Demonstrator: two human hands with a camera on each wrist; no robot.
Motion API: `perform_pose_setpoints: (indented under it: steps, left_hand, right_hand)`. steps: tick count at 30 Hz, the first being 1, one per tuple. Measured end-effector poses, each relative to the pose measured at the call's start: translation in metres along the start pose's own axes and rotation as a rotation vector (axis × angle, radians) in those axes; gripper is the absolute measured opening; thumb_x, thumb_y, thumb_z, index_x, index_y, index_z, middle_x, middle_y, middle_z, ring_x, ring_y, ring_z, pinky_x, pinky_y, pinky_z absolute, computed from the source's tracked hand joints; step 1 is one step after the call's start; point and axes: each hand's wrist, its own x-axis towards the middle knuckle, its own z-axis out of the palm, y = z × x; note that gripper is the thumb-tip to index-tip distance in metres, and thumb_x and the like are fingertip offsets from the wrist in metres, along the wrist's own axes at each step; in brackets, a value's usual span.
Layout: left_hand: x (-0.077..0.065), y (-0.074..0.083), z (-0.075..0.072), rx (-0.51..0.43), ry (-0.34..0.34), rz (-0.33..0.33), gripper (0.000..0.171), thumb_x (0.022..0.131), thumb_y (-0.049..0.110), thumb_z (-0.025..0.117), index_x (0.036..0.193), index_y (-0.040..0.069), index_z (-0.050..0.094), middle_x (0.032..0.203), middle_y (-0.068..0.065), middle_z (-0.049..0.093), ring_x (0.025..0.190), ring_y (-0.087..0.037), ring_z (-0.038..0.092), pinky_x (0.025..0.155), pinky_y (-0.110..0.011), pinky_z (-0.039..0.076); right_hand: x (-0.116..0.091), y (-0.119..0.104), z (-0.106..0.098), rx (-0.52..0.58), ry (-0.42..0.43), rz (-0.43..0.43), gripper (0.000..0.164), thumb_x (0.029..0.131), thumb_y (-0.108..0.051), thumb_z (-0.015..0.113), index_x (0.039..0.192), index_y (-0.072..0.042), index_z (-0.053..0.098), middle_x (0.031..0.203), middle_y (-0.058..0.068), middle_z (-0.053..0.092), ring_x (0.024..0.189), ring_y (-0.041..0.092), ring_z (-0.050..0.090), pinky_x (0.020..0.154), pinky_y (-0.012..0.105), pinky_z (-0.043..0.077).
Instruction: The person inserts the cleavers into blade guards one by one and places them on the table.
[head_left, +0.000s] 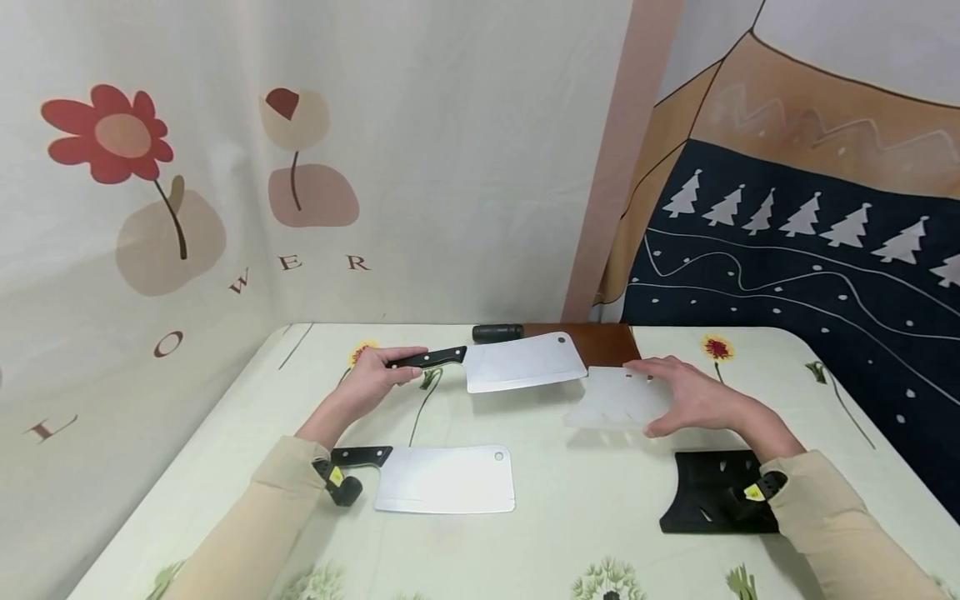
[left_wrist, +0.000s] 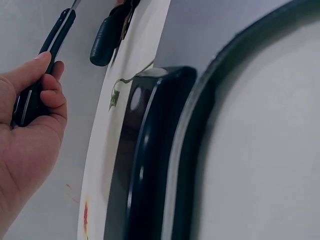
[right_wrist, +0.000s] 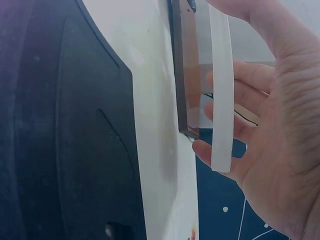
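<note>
My left hand point(head_left: 367, 381) grips the black riveted handle of a cleaver point(head_left: 525, 364), raised above the table with its broad blade pointing right. In the left wrist view the fingers point(left_wrist: 52, 97) curl round that handle. Across from it, my right hand point(head_left: 699, 397) holds a translucent white blade cover point(head_left: 617, 402) between thumb and fingers; the right wrist view shows the cover point(right_wrist: 222, 100) edge-on. The blade's far corner meets the cover's left edge in the head view. Below the left hand, a second cleaver point(head_left: 446, 481) lies flat, handle toward the left forearm.
Under the right wrist lies a black blade cover point(head_left: 693, 504) with slots, partly hidden by the sleeve. At the table's back edge rests an object with a black handle point(head_left: 497, 333) and brown part point(head_left: 611, 340). Printed curtains hang behind the flowered tablecloth point(head_left: 555, 533).
</note>
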Motion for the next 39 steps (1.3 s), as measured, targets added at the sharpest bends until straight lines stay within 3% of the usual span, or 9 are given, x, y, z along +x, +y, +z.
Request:
perform_pose_setpoints:
  steps: [6, 10, 16, 23, 28, 30, 39]
  left_hand:
    - [-0.001, -0.002, 0.001, 0.002, 0.002, 0.005, 0.042, 0.095, 0.014, 0.074, 0.136, 0.010, 0.067, 0.134, -0.014, 0.064, 0.101, -0.025, 0.054, 0.081, -0.040, 0.039]
    - [-0.001, -0.003, 0.001, 0.011, -0.013, 0.009, 0.043, 0.094, 0.015, 0.075, 0.136, 0.010, 0.068, 0.121, -0.011, 0.066, 0.087, -0.023, 0.049, 0.072, -0.037, 0.036]
    - [-0.004, -0.002, 0.001, 0.009, -0.045, 0.065, 0.044, 0.093, 0.012, 0.075, 0.137, 0.007, 0.067, 0.117, -0.011, 0.065, 0.087, -0.023, 0.049, 0.074, -0.037, 0.036]
    - [-0.004, -0.001, -0.001, 0.006, -0.088, 0.073, 0.044, 0.093, 0.009, 0.074, 0.136, 0.009, 0.068, 0.113, -0.013, 0.064, 0.067, -0.020, 0.032, 0.063, -0.034, 0.030]
    - [-0.002, -0.001, -0.004, 0.022, -0.101, 0.080, 0.044, 0.093, 0.011, 0.074, 0.137, 0.010, 0.068, 0.112, -0.012, 0.065, 0.061, -0.018, 0.031, 0.061, -0.033, 0.031]
    - [-0.002, 0.000, -0.005, 0.033, -0.110, 0.090, 0.043, 0.093, 0.012, 0.074, 0.136, 0.012, 0.068, 0.117, -0.011, 0.067, 0.069, -0.017, 0.039, 0.067, -0.033, 0.033]
    - [0.000, 0.000, -0.007, 0.067, -0.195, 0.141, 0.039, 0.095, 0.012, 0.073, 0.133, 0.012, 0.071, 0.117, -0.011, 0.066, 0.097, -0.028, 0.051, 0.080, -0.043, 0.035]
  right_hand:
    - [0.001, 0.000, 0.002, 0.000, -0.004, 0.016, 0.093, 0.069, -0.037, 0.092, 0.147, -0.003, 0.053, 0.144, 0.022, 0.053, 0.129, 0.042, 0.045, 0.101, 0.065, 0.042]
    - [0.001, -0.001, 0.002, -0.002, 0.000, 0.011, 0.094, 0.069, -0.038, 0.092, 0.147, -0.003, 0.053, 0.144, 0.023, 0.054, 0.129, 0.043, 0.045, 0.101, 0.066, 0.042]
    - [0.001, -0.004, 0.000, -0.009, 0.041, 0.018, 0.096, 0.067, -0.040, 0.093, 0.147, -0.004, 0.053, 0.147, 0.025, 0.051, 0.133, 0.047, 0.040, 0.102, 0.069, 0.038]
    - [0.000, 0.000, 0.000, -0.015, 0.051, 0.034, 0.098, 0.065, -0.041, 0.092, 0.147, -0.004, 0.053, 0.147, 0.025, 0.051, 0.133, 0.046, 0.041, 0.100, 0.070, 0.040]
    - [0.002, 0.001, -0.002, -0.024, 0.073, 0.029, 0.097, 0.067, -0.040, 0.092, 0.148, -0.004, 0.052, 0.148, 0.026, 0.049, 0.133, 0.047, 0.040, 0.101, 0.070, 0.039]
    - [0.003, 0.001, -0.005, -0.027, 0.091, 0.041, 0.097, 0.068, -0.039, 0.092, 0.148, -0.003, 0.051, 0.148, 0.027, 0.048, 0.133, 0.047, 0.040, 0.101, 0.071, 0.039]
    - [0.004, 0.006, -0.008, -0.005, 0.093, 0.065, 0.096, 0.068, -0.037, 0.092, 0.148, -0.002, 0.052, 0.150, 0.029, 0.045, 0.134, 0.048, 0.037, 0.100, 0.074, 0.037]
